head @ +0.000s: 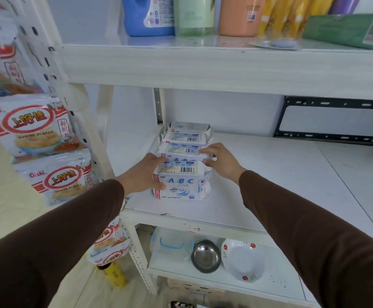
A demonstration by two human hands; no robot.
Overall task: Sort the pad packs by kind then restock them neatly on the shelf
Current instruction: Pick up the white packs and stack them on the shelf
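Several white-and-blue ABC pad packs stand upright in a row, front to back, at the left end of the middle shelf (258,192). The front pad pack (181,185) faces me with its barcode label on top. My left hand (146,174) grips the front pack's left side, thumb on its front face and fingers over its top edge. My right hand (220,161) holds the right side of the row, fingers curled over the top of the second pad pack (184,152). Two more packs (187,132) stand behind, untouched.
The upper shelf holds detergent bottles (146,16) and a green box (347,30). Snack bags (30,127) hang on a rack at left. The lower shelf carries a steel bowl (206,255), a flowered bowl (243,260) and a plastic container (170,243). A black bracket (336,121) stands at the back right.
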